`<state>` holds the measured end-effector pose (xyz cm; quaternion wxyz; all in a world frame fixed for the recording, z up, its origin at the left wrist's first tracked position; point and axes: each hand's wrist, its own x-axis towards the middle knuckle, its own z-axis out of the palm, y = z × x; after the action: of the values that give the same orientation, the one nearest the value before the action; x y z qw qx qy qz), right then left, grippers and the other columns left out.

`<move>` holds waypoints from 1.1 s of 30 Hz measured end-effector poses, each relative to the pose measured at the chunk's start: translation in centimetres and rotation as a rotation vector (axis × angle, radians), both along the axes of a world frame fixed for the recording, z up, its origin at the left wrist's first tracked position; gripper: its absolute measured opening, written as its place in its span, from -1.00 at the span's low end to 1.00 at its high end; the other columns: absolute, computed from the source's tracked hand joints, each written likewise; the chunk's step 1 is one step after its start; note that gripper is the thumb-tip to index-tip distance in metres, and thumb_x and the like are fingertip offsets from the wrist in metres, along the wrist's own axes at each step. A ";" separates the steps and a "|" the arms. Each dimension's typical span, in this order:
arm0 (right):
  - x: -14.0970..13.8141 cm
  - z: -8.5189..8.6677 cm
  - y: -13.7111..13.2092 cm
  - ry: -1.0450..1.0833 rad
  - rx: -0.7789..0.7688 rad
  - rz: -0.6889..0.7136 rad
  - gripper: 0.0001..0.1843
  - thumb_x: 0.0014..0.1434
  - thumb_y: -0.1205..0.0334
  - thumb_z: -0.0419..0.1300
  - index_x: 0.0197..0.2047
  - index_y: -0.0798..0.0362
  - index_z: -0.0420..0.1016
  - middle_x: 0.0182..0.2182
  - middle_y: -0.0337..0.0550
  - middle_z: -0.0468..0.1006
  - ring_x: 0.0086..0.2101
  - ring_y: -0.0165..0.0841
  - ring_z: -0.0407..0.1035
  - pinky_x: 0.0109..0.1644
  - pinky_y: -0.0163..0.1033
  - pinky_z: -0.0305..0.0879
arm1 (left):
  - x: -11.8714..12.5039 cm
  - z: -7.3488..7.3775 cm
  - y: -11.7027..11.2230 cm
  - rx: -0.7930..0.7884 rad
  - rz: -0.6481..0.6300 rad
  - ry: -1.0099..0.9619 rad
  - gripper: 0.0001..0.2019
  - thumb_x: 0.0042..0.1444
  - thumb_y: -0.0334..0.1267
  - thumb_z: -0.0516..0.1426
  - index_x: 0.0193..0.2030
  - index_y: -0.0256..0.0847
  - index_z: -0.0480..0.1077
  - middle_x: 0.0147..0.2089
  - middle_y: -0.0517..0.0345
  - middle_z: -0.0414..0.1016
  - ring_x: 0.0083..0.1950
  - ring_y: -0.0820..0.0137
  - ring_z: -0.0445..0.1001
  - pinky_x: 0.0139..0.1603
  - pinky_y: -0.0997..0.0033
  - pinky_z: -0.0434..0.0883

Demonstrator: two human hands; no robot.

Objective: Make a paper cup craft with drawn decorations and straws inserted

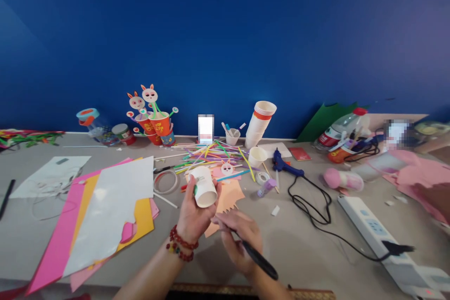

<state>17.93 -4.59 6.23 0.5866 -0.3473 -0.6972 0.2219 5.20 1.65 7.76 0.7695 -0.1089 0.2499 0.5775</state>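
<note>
My left hand (pixel 197 215) is wrapped round a white paper cup (pixel 205 192), which lies tilted with one round end toward me. Dark marks show on the cup's side. Beads circle that wrist. Just to the right and lower, my right hand (pixel 242 239) is closed on a slim black-handled tool (pixel 260 260); its tip near the fingers is too small to make out. Peach paper (pixel 230 194) with a jagged edge lies beneath the hands. Behind the cup are a rabbit-face cutout (pixel 227 167) and a pile of coloured pipe cleaners (pixel 200 153).
Coloured paper sheets (pixel 105 215) lie at left. Red cups with rabbit figures (pixel 160 124) and stacked paper cups (pixel 259 124) stand by the blue wall. A blue glue gun (pixel 286 165) trails its cord to a power strip (pixel 372 229) at right. A tape roll (pixel 166 182) lies left of the cup.
</note>
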 end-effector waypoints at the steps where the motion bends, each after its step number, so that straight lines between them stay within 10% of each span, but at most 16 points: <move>1: -0.2 -0.2 0.1 -0.024 0.013 -0.016 -0.49 0.12 0.53 0.14 0.07 -0.18 0.42 -0.32 -0.22 0.65 -0.40 -0.30 0.50 -0.29 -0.18 0.43 | 0.1 0.1 -0.1 -0.001 -0.013 0.003 -0.73 0.26 -0.07 0.08 -0.11 -0.21 0.45 -0.24 0.10 0.62 -0.17 0.33 0.58 0.07 0.20 0.50; 33: -1.2 -1.4 2.1 -0.129 -0.023 -0.135 -0.74 0.20 0.46 0.13 -0.09 -0.01 0.46 -0.18 -0.06 0.60 -0.17 -0.25 0.48 -0.09 -0.14 0.43 | 1.3 -0.1 -0.3 0.122 0.042 0.113 -0.65 0.19 0.03 0.11 -0.04 -0.18 0.37 -0.27 0.13 0.49 -0.35 0.43 0.54 -0.37 0.53 0.47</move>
<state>16.68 -2.53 4.80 0.5499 -0.4138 -0.7060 0.1673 6.45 1.36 7.68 0.7470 -0.0343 0.2550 0.6130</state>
